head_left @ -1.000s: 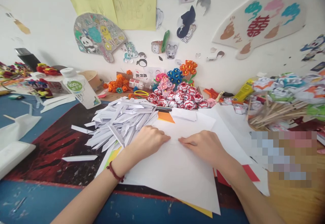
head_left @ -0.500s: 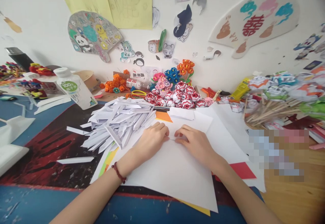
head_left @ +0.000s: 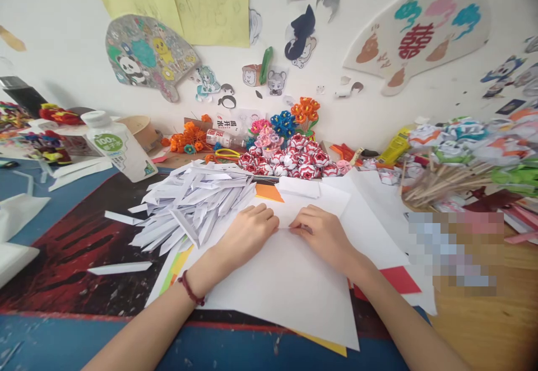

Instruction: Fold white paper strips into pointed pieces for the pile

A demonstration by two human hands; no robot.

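My left hand [head_left: 246, 233] and my right hand [head_left: 321, 233] rest side by side on a stack of white paper sheets [head_left: 290, 287]. Both have curled fingers pressed together on a small white paper piece [head_left: 290, 217] lying on the stack between their fingertips. A red string bracelet [head_left: 190, 288] circles my left wrist. Just left of my left hand lies a heap of several folded white paper strips [head_left: 195, 205].
Red-and-white paper flower balls [head_left: 294, 161] and coloured paper flowers [head_left: 294, 119] stand at the back by the wall. A white bottle [head_left: 120, 147] stands back left. Sticks with paper balls [head_left: 454, 177] lie at the right. An orange sheet [head_left: 269, 193] and a red sheet [head_left: 399, 278] peek from under the stack.
My two hands have drawn closer together and slid slightly away from me over the white sheets; their fingertips now nearly meet on the small paper piece.
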